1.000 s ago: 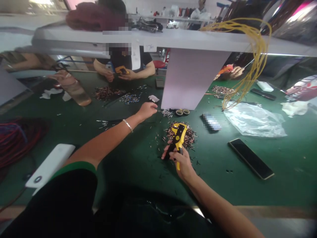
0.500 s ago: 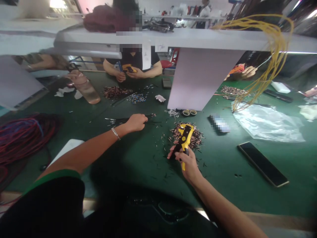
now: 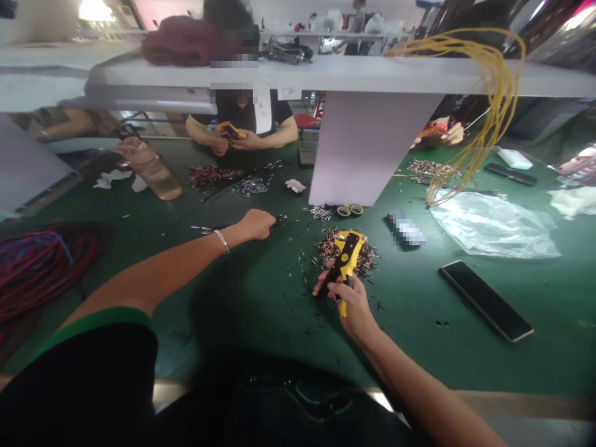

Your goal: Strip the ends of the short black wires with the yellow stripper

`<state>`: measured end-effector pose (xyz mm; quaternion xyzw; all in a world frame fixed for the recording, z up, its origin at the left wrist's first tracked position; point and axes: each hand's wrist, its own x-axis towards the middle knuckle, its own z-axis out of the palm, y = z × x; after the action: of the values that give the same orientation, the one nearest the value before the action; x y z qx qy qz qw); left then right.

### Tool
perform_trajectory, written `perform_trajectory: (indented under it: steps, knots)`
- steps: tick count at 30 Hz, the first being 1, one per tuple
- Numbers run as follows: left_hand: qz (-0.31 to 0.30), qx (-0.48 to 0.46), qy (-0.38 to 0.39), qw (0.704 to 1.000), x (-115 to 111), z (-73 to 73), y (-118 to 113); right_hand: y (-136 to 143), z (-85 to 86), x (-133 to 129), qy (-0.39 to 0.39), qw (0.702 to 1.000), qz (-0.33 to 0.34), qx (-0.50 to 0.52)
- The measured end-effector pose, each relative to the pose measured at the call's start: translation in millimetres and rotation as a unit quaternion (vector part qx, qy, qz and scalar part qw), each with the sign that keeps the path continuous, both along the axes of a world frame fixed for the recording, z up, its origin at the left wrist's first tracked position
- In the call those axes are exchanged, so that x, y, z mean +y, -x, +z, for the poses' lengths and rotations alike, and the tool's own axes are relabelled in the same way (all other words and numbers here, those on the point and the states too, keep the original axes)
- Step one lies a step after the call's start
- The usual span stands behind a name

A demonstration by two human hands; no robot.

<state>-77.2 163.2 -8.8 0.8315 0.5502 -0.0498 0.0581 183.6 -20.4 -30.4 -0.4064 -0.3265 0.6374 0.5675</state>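
Note:
My left hand is closed on a bundle of thin black wires lying along the green table. The wires' bright ends stick out to the left of my wrist, and a few tips show past my fingers. My right hand grips a yellow and black wire stripper, its head pointing up and away from me. Under and behind the tool's head lies a pile of short cut wire pieces, with loose bits scattered around it.
A phone and a clear plastic bag lie at the right. Red cable coils sit at the left. A bottle, tape rolls and a white divider stand farther back. Opposite, a person holds a yellow tool.
My left hand's fingers have closed into a fist over the wires. The whole view has shifted slightly; my right hand keeps the stripper over the pile.

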Motion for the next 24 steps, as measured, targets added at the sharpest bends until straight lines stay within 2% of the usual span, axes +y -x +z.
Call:
perform_trajectory:
  steps: [4,8,14,19,21,24]
  knots:
    - [0.04,-0.046,0.012,0.998,15.4,5.6,5.5,-0.2,2.9,0.0,-0.002,1.0,-0.001,0.0]
    - [0.054,-0.113,0.05,0.991,24.9,14.2,16.4,-0.4,3.3,-0.8,0.008,1.0,-0.004,-0.003]
    - [0.075,-0.224,0.117,0.965,21.7,24.1,30.0,-0.5,3.2,-0.7,0.013,1.0,-0.004,-0.012]
    - [0.095,-0.287,0.139,0.943,21.6,33.5,33.9,0.0,1.9,-0.5,0.022,1.0,-0.011,-0.006]
    - [0.104,-0.3,0.123,0.94,24.4,39.3,36.8,0.0,0.2,-0.2,0.02,1.0,-0.009,-0.003]
    - [0.097,-0.251,0.017,0.963,29.2,49.0,41.1,-0.1,-2.6,0.7,0.012,1.0,-0.005,0.001]
